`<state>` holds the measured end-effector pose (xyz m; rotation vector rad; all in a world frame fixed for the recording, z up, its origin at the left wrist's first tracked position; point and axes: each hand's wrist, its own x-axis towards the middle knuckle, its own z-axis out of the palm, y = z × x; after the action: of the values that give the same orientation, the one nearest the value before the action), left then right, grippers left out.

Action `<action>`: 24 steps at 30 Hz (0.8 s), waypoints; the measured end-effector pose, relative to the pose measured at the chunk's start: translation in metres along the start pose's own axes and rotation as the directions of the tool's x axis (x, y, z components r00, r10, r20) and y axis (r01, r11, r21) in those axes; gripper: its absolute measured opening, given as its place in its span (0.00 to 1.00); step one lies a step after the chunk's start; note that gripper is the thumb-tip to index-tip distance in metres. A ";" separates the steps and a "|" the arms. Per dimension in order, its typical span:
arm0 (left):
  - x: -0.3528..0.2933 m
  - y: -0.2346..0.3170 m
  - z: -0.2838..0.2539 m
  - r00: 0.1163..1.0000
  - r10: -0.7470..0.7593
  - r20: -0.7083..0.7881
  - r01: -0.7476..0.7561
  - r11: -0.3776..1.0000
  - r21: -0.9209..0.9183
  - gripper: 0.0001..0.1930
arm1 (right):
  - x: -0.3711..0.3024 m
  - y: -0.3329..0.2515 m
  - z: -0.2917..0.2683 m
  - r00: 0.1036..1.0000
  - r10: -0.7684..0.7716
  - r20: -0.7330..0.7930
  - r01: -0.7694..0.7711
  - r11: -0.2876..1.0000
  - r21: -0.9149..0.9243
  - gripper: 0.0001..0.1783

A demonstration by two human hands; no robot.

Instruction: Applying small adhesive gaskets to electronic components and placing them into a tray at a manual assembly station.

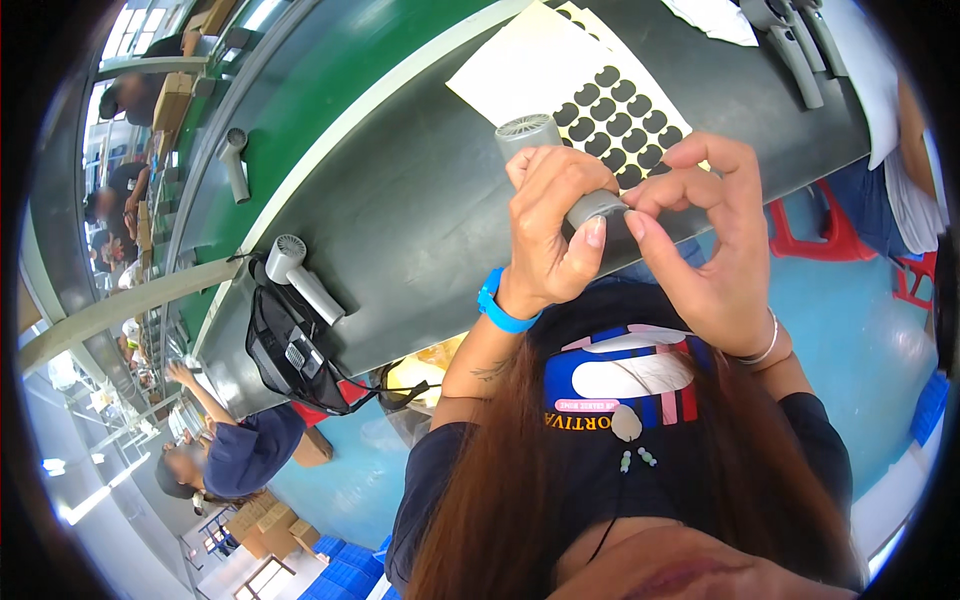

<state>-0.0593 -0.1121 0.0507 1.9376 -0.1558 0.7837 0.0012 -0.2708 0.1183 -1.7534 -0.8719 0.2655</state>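
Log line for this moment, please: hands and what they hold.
left hand: wrapped around grey handheld fan | right hand: fingertips pinched at fan handle end | sticker sheet: lying on dark table behind

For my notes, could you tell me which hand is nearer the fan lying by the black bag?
Left. The left hand, gripping a second fan, is right of the lying fan; the right hand is farther right still.

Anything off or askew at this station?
Nothing damaged or spilled. The left hand grips a grey handheld fan while the right hand pinches its handle end. The sticker sheet lies flat on the table; another fan lies nearby.
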 end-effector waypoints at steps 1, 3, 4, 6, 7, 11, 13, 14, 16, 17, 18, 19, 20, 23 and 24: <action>-0.001 0.000 0.000 1.000 0.001 0.000 -0.001 1.000 0.001 0.18 | 0.000 -0.001 0.000 1.000 0.002 0.006 -0.002 0.999 -0.039 0.20; 0.000 0.000 0.001 1.000 0.008 0.002 -0.008 1.000 -0.007 0.18 | 0.000 -0.003 0.000 1.000 0.005 -0.009 -0.006 0.999 -0.032 0.18; 0.000 0.000 0.002 1.000 0.010 0.006 -0.010 1.000 -0.008 0.18 | -0.001 -0.003 0.000 1.000 0.009 -0.022 -0.009 1.000 -0.021 0.16; 0.000 0.000 0.002 1.000 0.014 0.010 -0.014 1.000 -0.008 0.18 | -0.003 0.000 0.003 0.999 0.004 -0.047 -0.004 1.000 0.003 0.16; 0.001 0.001 0.002 1.000 0.014 0.014 -0.014 1.000 -0.011 0.18 | -0.003 0.001 0.003 0.997 0.002 -0.071 0.000 1.000 0.027 0.16; -0.001 0.000 0.001 1.000 0.014 0.021 -0.014 1.000 0.000 0.18 | 0.001 0.000 0.001 0.997 -0.069 -0.021 0.065 0.990 -0.127 0.21; 0.000 -0.001 0.002 1.000 0.016 0.025 -0.016 1.000 -0.004 0.18 | 0.001 0.003 0.003 0.993 -0.107 -0.043 0.104 0.992 -0.065 0.24; 0.000 0.000 0.002 0.999 0.018 0.027 -0.018 1.000 -0.003 0.18 | 0.001 0.002 0.003 0.993 -0.110 -0.043 0.107 0.992 -0.066 0.24; 0.001 0.001 0.000 0.999 0.025 0.033 -0.025 1.000 0.001 0.18 | 0.001 -0.002 0.002 0.984 -0.173 -0.041 0.160 0.961 -0.224 0.25; 0.001 0.000 0.000 0.999 0.026 0.041 -0.026 1.000 0.000 0.18 | 0.002 -0.003 0.000 0.984 -0.173 -0.041 0.160 0.961 -0.225 0.25; 0.002 0.001 0.001 0.999 0.027 0.040 -0.027 1.000 0.000 0.18 | 0.003 -0.004 -0.001 0.989 -0.147 -0.016 0.139 0.959 -0.249 0.26; 0.002 0.001 0.002 0.998 0.026 0.052 -0.026 1.000 -0.002 0.18 | 0.005 -0.005 -0.002 0.992 -0.122 0.009 0.120 0.955 -0.272 0.27; 0.002 0.002 0.001 0.998 0.024 0.063 -0.024 1.000 0.000 0.18 | 0.006 -0.004 -0.001 0.992 -0.127 0.012 0.125 0.955 -0.270 0.27; 0.003 0.005 -0.005 0.997 -0.052 0.066 0.059 0.991 -0.118 0.18 | 0.011 -0.005 -0.002 0.992 0.128 -0.011 -0.128 0.989 -0.077 0.23; 0.004 0.006 -0.006 0.997 -0.050 0.057 0.057 0.992 -0.116 0.18 | 0.012 -0.002 -0.003 0.992 0.122 -0.005 -0.122 0.989 -0.080 0.23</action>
<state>-0.0620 -0.1091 0.0592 1.8447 -0.1780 0.6728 0.0102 -0.2646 0.1241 -1.8852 -0.7858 0.3147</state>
